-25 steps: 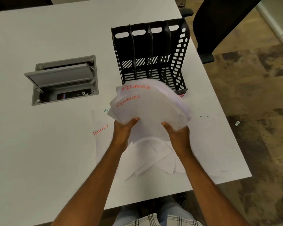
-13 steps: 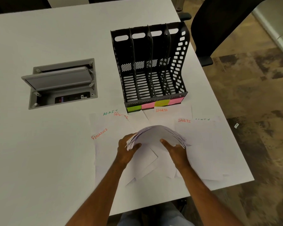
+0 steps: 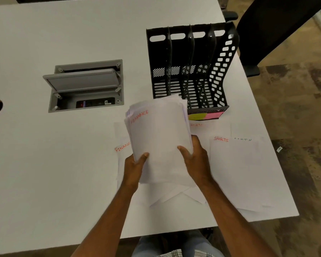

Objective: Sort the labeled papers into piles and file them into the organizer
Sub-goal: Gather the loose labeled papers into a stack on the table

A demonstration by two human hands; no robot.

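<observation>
Organizer [image 3: 191, 71] stands right of the cable box [image 3: 85, 86], loose papers [image 3: 235, 164] before it.

Both forearms reach forward, bare, converging toward centre. Left hand [image 3: 134, 168] grips the stack of papers [image 3: 159, 141] at its lower left edge, thumb on top. Right hand [image 3: 196, 160] clamps the lower right edge, thumb on top, fingers wrapped underneath.

The single head view looks steeply down and forward, from close above, over the white table [image 3: 44, 164].
</observation>
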